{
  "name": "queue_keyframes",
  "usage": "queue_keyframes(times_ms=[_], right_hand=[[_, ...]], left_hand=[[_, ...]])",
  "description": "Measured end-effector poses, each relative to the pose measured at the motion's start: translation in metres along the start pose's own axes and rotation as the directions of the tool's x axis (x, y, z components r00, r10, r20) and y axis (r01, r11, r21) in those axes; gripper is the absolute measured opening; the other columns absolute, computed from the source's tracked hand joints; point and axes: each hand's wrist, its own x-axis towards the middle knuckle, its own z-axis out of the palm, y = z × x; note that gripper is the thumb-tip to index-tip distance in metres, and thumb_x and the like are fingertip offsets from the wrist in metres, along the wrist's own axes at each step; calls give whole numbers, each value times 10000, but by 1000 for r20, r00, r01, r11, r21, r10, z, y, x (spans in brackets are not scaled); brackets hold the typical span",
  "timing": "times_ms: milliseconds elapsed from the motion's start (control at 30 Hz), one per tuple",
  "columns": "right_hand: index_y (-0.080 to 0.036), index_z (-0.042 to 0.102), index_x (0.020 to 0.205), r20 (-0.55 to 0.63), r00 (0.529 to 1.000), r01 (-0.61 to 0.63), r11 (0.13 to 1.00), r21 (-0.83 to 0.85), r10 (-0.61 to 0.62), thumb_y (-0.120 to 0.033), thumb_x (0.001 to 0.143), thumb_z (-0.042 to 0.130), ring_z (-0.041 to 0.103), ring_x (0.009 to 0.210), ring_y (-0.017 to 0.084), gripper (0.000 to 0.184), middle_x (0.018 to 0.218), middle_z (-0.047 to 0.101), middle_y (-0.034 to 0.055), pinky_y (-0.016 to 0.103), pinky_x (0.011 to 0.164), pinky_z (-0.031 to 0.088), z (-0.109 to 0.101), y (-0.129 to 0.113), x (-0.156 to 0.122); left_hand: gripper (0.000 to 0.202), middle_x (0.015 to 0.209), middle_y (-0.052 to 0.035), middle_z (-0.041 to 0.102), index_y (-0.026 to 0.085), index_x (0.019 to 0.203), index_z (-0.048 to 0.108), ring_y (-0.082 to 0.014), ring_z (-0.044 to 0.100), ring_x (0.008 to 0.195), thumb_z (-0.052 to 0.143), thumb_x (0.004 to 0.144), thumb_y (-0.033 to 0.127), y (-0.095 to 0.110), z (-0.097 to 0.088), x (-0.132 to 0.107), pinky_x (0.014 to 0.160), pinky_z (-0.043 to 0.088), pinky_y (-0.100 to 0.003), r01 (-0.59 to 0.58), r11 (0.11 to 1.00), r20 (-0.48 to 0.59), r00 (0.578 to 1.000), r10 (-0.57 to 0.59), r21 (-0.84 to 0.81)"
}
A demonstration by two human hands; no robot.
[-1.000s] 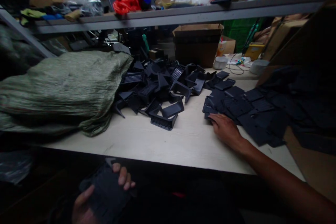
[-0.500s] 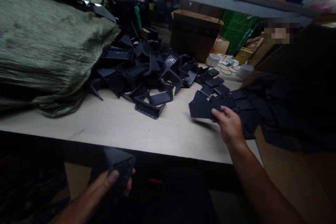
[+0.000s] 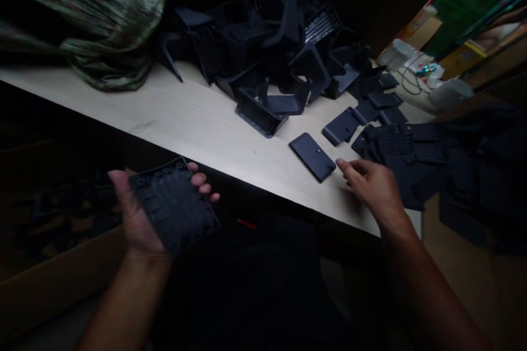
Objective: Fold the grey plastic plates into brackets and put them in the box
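Observation:
My left hand [image 3: 138, 219] grips a black plastic part [image 3: 177, 205] over the table's front edge. Its ribbed inner side, with small round bosses along the edges, faces up; the thumb lies at one side and fingertips curl round the other. On the table lies a flat black cover plate [image 3: 313, 157] with a small hole. Just beyond its right corner is my right hand [image 3: 373, 189], fingers loosely bent with nothing visible between them. Another black plate [image 3: 341, 126] rests behind that one.
Angular black plastic parts [image 3: 272, 49] are heaped at the back. More flat black pieces [image 3: 395, 145] pile up at the right. A green woven sack [image 3: 111, 27] sits at the left. Below the table's left edge is a cardboard box [image 3: 69, 258] with dark parts.
My right hand has let go of the flat plate, now lying on the table. My left hand has turned the part so its ribbed inside shows. The view has tilted down.

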Motion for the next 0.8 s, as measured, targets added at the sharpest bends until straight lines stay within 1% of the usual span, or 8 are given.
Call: queue_keyframes(times_ms=[100,233,300,367,467,567,700,800], right_hand=[[-178,781,1176,-22,991,125,984,-127,-129,-669,886,719,740,862,291,574,1032,788,124,413,804,572,0,-21,8],[-163,690,1380,139,942,327,926,-190,-304,-559,870,783,694,1138,370,653,1332,707,175,520,984,545,20,-41,24],[-179,702,1374,183,932,345,918,-195,-311,-519,873,792,700,1126,379,613,1296,728,164,531,980,545,29,-45,28],[-214,735,1336,173,942,311,942,-124,-288,-524,861,809,737,1005,354,572,1147,778,127,502,917,569,33,-52,25],[-276,741,1322,146,951,246,954,173,-272,-563,870,804,755,955,316,539,1083,790,74,444,856,596,35,-72,1],[-313,666,1417,217,909,218,851,478,-355,-529,917,778,731,1122,299,557,1285,743,42,426,951,603,40,-106,-37],[-306,573,1518,186,855,341,796,499,-483,-460,940,770,700,1217,292,629,1434,668,40,435,1061,578,55,-147,-74],[-299,556,1534,179,835,391,790,472,-520,-445,962,748,697,1230,287,621,1431,671,47,432,1075,575,70,-160,-83]], left_hand=[[929,991,-151,782,116,1196,713,-285,758,908,370,876,918,-17,3,5,886,654,-495,-24,997,-32,999,21,-73],[865,1123,-202,778,108,1258,702,-346,760,1032,536,865,860,-37,7,11,969,613,-588,25,996,8,1000,-25,-89],[834,1174,-210,769,119,1256,711,-363,744,1105,591,852,839,-43,9,11,1006,590,-597,36,996,39,999,-34,-77],[796,1216,-202,762,135,1227,728,-372,714,1187,617,847,826,-46,11,11,1047,565,-592,26,998,64,998,-22,-61],[766,1293,-192,739,139,1185,746,-383,648,1306,638,843,815,-46,14,12,1097,534,-572,-24,999,85,996,26,-27],[752,1332,-191,723,129,1169,750,-384,594,1375,650,848,801,-46,17,13,1137,507,-548,-52,999,81,995,52,1],[739,1324,-179,733,139,1218,742,-396,569,1400,663,857,778,-49,24,15,1152,491,-550,-51,998,48,998,50,27],[734,1330,-175,732,137,1215,750,-388,574,1396,671,856,772,-52,27,17,1155,496,-527,-78,996,26,997,77,53]])
